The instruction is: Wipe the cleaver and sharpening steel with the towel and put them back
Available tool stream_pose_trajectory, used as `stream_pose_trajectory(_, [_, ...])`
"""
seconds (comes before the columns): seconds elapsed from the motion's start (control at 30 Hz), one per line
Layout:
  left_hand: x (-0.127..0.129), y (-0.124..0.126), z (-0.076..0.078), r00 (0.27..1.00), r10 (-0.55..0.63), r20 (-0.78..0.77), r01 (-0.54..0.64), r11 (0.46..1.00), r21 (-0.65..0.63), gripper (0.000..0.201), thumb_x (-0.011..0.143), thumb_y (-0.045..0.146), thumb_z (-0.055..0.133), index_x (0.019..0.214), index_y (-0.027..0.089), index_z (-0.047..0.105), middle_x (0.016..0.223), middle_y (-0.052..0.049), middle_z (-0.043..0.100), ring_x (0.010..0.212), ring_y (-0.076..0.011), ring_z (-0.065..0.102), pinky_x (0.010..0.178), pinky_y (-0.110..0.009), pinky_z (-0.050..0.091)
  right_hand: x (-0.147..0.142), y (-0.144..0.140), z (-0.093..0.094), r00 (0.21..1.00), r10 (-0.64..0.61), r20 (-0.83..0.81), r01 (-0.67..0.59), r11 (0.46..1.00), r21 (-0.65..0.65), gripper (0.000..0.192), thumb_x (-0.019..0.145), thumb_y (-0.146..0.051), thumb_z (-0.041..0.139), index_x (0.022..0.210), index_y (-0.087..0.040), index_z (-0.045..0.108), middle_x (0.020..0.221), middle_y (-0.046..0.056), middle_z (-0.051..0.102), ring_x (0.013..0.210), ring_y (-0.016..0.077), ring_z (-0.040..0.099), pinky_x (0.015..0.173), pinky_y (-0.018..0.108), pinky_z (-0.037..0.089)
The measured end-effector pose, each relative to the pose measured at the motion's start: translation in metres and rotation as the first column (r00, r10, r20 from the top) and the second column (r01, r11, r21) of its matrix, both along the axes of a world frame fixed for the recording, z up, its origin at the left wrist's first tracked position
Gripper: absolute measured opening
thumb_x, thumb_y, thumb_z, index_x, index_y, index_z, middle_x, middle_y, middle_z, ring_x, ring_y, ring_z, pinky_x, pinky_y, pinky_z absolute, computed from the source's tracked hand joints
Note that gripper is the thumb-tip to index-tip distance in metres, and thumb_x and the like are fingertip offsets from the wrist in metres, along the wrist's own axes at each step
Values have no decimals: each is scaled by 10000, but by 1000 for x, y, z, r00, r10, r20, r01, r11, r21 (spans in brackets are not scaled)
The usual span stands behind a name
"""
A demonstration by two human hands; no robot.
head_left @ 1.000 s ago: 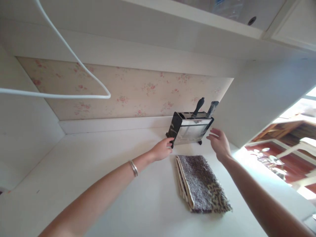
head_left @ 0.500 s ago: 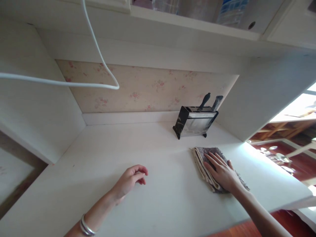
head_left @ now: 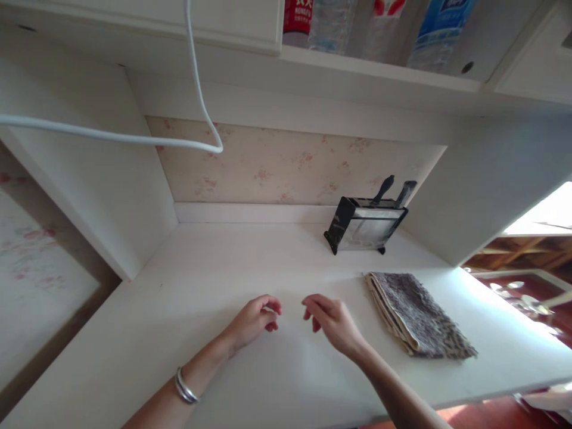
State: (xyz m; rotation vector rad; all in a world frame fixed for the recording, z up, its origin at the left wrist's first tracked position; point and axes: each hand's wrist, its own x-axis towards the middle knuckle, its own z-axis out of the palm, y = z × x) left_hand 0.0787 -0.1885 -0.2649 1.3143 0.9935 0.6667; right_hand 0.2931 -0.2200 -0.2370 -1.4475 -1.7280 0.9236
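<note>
My left hand (head_left: pixel 257 322) hovers over the white countertop (head_left: pixel 232 256), holding nothing, its fingers loosely curled and apart from the thumb. Facing it, my right hand (head_left: pixel 333 322) is likewise bare, with bent fingers slightly spread. A small gap separates the two hands. To the right of my right hand lies a folded grey-brown towel (head_left: pixel 417 313) with a beige edge, touched by neither hand.
Against the back wall at right stands a black and silver knife block (head_left: pixel 369 226) with two dark handles sticking up. A white cable (head_left: pixel 201 107) hangs at upper left. Plastic bottles (head_left: pixel 440 33) stand on the shelf (head_left: pixel 379 68) above. The counter's front edge runs at lower right.
My right hand has left the towel and moved left, close to my left hand. The towel stays folded on the counter. The whole view has shifted slightly.
</note>
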Motion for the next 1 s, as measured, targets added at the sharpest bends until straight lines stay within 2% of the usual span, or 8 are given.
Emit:
stream_pose_trajectory(0.1, [0,1,-4,999,-29,36,26,997,67,214,716,188,517,922,154,563,788,-16,595,623,-123,562,594,-255,441,-57,15,-9,988,141,-64,-145,988,-60,419,908,-449,395,704,-173,636,537,-5,596,466,97,524,461,190,368])
stream_pose_trajectory(0.2, [-3,2,-9,999,-32,-13,33,994,101,189,654,109,478,827,154,537,584,35,514,530,-108,496,489,-216,370,-83,25,-22,977,193,-95,-199,979,-55,480,913,-466,374,614,-160,592,509,1,577,498,99,537,491,185,368])
stream_pose_trajectory(0.3, [-8,3,-12,991,-64,-117,78,989,123,204,635,95,476,815,156,548,547,45,506,499,-101,465,464,-208,327,-83,28,-34,968,241,-66,-242,970,-15,498,911,-464,382,555,-150,533,485,-18,502,469,72,435,462,183,302])
stream_pose_trajectory(0.47, [-8,3,-8,988,-94,-120,121,963,242,227,651,92,492,853,142,582,790,-20,628,734,-144,553,630,-231,400,-70,28,-44,951,310,5,-310,949,51,486,911,-446,395,528,-148,406,495,-49,300,480,53,253,437,198,192])
stream_pose_trajectory(0.63, [-8,5,-7,986,-94,-137,125,962,241,273,647,66,454,877,138,584,803,-24,631,763,-154,558,652,-238,401,-70,29,-44,944,330,24,-331,941,69,480,920,-444,376,539,-153,361,504,-51,269,482,54,238,440,202,189])
stream_pose_trajectory(0.87, [-6,2,-1,990,-94,-103,113,974,198,266,656,81,472,886,136,595,828,-29,640,780,-156,561,670,-243,402,-69,29,-43,943,331,32,-333,940,76,477,922,-449,370,550,-151,394,509,-50,286,482,52,259,451,195,206])
stream_pose_trajectory(1.0, [-4,0,3,993,-52,-102,70,981,183,250,641,80,478,858,135,589,790,-20,627,750,-149,549,641,-236,390,-70,29,-44,946,323,22,-323,943,81,478,918,-452,373,551,-148,410,514,-47,306,494,55,272,459,194,209])
